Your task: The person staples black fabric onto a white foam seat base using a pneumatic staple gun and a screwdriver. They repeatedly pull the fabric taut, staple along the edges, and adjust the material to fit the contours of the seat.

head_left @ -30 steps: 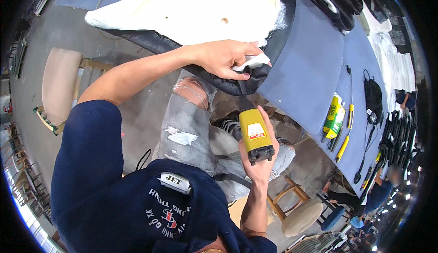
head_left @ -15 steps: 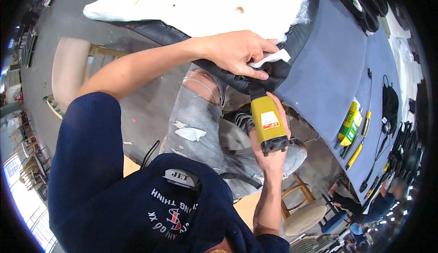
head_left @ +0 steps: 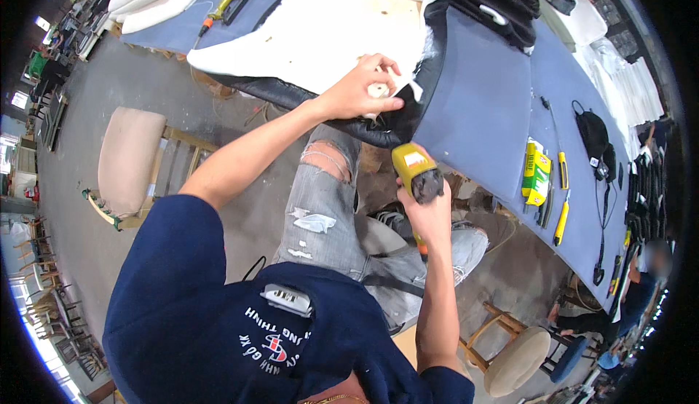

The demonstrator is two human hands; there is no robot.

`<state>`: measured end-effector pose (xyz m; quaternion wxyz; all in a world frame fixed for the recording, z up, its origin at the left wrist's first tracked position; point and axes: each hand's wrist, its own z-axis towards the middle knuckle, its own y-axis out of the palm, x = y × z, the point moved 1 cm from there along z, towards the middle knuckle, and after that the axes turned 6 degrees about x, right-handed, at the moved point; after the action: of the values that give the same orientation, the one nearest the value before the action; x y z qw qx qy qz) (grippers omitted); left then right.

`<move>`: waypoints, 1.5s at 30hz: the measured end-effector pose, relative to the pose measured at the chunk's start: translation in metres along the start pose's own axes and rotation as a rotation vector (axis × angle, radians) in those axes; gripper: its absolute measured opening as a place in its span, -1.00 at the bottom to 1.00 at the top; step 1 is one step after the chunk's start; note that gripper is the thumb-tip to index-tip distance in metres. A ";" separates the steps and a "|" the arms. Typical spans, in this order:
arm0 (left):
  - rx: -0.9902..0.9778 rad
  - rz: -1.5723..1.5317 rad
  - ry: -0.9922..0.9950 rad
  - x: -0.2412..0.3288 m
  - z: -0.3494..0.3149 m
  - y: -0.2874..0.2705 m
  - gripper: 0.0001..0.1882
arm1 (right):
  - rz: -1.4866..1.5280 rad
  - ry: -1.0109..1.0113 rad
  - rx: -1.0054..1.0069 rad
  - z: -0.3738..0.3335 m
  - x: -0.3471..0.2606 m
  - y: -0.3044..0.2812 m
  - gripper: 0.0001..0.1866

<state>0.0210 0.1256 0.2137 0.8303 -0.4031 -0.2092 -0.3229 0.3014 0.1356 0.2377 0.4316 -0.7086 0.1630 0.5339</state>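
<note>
A white padded panel [head_left: 291, 44] lies on the table with a black leather-like cover [head_left: 280, 92] under it and along its edges. My left hand [head_left: 360, 87] rests at its near right corner, fingers loosely curled and thumb apart from them. Whitish padding shows between thumb and fingers. Beside that hand a narrow white flap [head_left: 416, 89] sticks up against the black material. My right hand [head_left: 429, 218] is wrapped around a yellow-green staple gun [head_left: 409, 159], its nose hidden, just off the corner on the near side.
Right on the blue-grey table [head_left: 473, 105] lie a yellow-green box [head_left: 536, 175], yellow cutter knives [head_left: 561, 222] and a black strap [head_left: 593, 131]. Black covers [head_left: 473, 4] are stacked at the back. Another yellow-green tool [head_left: 231, 0] lies far left. Beige-seated chairs [head_left: 131, 160] stand on the floor.
The staple gun has drawn slightly away from the corner and tilted. My left hand has loosened from the flap and edge it was pressing. The view has shifted, showing more of the table's far side.
</note>
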 end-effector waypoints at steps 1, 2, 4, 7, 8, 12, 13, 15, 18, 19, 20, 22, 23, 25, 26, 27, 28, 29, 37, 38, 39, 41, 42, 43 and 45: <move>-0.010 -0.007 0.006 0.008 -0.006 -0.007 -0.72 | -0.001 0.043 -0.003 -0.008 0.003 -0.007 -0.24; -0.019 -0.016 0.007 0.012 -0.012 -0.013 -0.73 | 0.068 0.008 0.028 -0.020 0.011 -0.011 -0.22; -0.204 -0.077 -0.199 0.019 -0.022 -0.022 -0.71 | 0.041 0.007 0.046 -0.039 0.021 -0.021 -0.21; -0.351 -0.027 -0.333 0.036 -0.011 -0.025 -0.62 | 0.088 0.024 0.088 -0.054 0.026 -0.029 -0.19; -0.371 0.020 -0.349 0.042 -0.004 -0.026 -0.58 | 0.079 -0.007 0.102 -0.055 0.023 -0.030 -0.19; -0.567 0.482 -0.098 0.065 0.021 0.005 -0.25 | 0.071 -0.084 0.144 -0.054 0.018 -0.026 -0.18; -0.523 0.507 -0.098 0.067 0.023 0.013 -0.18 | 0.076 -0.071 0.138 -0.052 0.015 -0.026 -0.18; -0.434 0.365 -0.004 0.046 0.026 0.008 -0.22 | 0.104 -0.041 0.111 -0.050 0.016 -0.025 -0.19; -0.209 0.066 0.130 0.006 0.016 0.004 -0.36 | 0.118 -0.003 0.089 -0.049 0.015 -0.025 -0.21; -0.172 -0.010 0.088 -0.006 0.011 0.007 -0.39 | 0.126 0.016 0.088 -0.048 0.015 -0.027 -0.24; -0.150 -0.084 0.041 -0.010 0.005 0.007 -0.42 | 0.130 0.024 0.088 -0.048 0.016 -0.025 -0.24; -0.170 -0.083 0.028 -0.020 0.002 0.011 -0.43 | 0.137 0.037 0.086 -0.043 0.015 -0.026 -0.26; -0.179 -0.093 0.006 -0.021 0.003 0.011 -0.41 | 0.112 0.056 0.073 -0.039 0.014 -0.027 -0.25; -0.122 -0.108 -0.002 -0.025 -0.003 0.012 -0.38 | 0.136 0.025 0.041 -0.032 0.005 -0.020 -0.24; -0.140 -0.097 -0.026 -0.023 -0.001 0.011 -0.39 | 0.144 0.004 0.032 -0.026 0.003 -0.017 -0.23; -0.158 -0.087 -0.050 -0.023 0.000 0.010 -0.40 | 0.106 -0.073 0.033 -0.021 0.003 -0.014 -0.23; -0.176 -0.078 -0.074 -0.021 0.001 0.009 -0.40 | 0.086 -0.093 0.032 -0.017 0.002 -0.010 -0.23; -0.191 -0.074 -0.108 -0.020 0.003 0.007 -0.41 | 0.070 -0.117 0.033 -0.012 0.000 -0.006 -0.24; -0.252 -0.104 -0.255 -0.019 0.004 0.007 -0.46 | 0.063 -0.121 0.001 0.017 0.010 0.009 -0.23; -0.206 -0.098 -0.218 -0.018 0.005 0.009 -0.47 | 0.069 -0.095 -0.013 0.019 0.012 0.007 -0.23; -0.223 -0.081 -0.220 -0.017 0.006 0.010 -0.46 | 0.075 -0.068 -0.026 0.021 0.013 0.006 -0.23; -0.253 -0.041 -0.218 -0.015 0.006 0.006 -0.46 | 0.090 -0.038 -0.045 0.025 0.017 0.004 -0.24; -0.260 -0.045 -0.207 -0.016 0.006 0.006 -0.45 | 0.104 -0.045 -0.053 0.026 0.018 0.004 -0.23; -0.267 -0.050 -0.195 -0.017 0.005 0.007 -0.45 | 0.118 -0.052 -0.061 0.027 0.019 0.003 -0.23; -0.278 -0.063 -0.204 -0.018 0.006 0.006 -0.43 | 0.120 -0.096 -0.072 0.030 0.017 0.004 -0.22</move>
<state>0.0119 0.1397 0.2025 0.7306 -0.5379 -0.2585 -0.3318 0.2861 0.1610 0.2186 0.3802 -0.6861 0.1650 0.5979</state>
